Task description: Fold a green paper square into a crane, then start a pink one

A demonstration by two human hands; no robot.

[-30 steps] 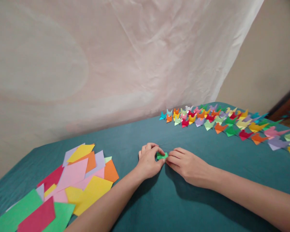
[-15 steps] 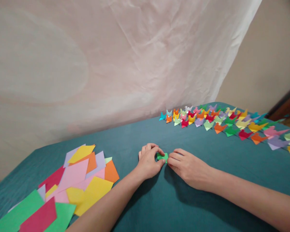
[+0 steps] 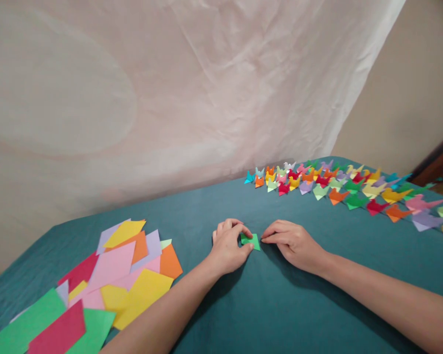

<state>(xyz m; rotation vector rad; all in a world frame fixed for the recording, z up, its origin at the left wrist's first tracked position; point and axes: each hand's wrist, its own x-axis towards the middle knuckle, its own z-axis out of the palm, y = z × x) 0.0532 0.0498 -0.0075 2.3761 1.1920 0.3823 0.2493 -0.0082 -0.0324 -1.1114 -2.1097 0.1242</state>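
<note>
A small folded green paper (image 3: 251,241) lies on the teal tablecloth (image 3: 280,305) in the middle of the table. My left hand (image 3: 227,246) is curled, with thumb and fingertips pinching the paper's left side. To the right of the paper my right hand (image 3: 293,243) rests on the cloth with its fingers curled together. Its fingertips point at the paper's right corner and hold nothing I can see.
A loose pile of flat coloured paper squares (image 3: 107,275) covers the near left of the table. Several small folded paper birds (image 3: 339,187) stand in rows at the far right. A creased white sheet (image 3: 170,98) hangs behind the table.
My right hand has drawn back slightly to the right, off the green paper. More of the paper now shows. My left hand has stayed in place.
</note>
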